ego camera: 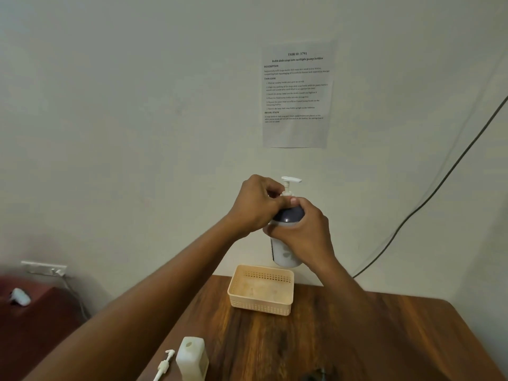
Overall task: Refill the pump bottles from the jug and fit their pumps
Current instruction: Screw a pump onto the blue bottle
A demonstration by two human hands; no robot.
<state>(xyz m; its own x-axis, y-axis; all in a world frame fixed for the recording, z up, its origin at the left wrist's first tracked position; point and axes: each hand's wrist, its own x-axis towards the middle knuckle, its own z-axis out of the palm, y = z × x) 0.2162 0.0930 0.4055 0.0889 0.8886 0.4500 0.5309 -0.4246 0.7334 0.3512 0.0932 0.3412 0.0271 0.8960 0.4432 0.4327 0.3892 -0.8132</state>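
I hold a pump bottle (286,251) with a dark top and pale body up in the air above the basket. My right hand (302,229) is wrapped around its shoulder. My left hand (254,206) pinches the collar of the white pump (290,184) that stands in the bottle's neck. A second white pump (164,364) lies loose at the table's near left edge. Beside it stands a translucent white bottle (192,358) with an open mouth. The jug is not clearly visible.
A beige perforated basket (261,307), with nothing in it, sits at the back of the wooden table (357,339). A dark object (316,375) lies at the near edge. A black cable (428,199) hangs down the wall on the right. A printed sheet (295,92) is taped above.
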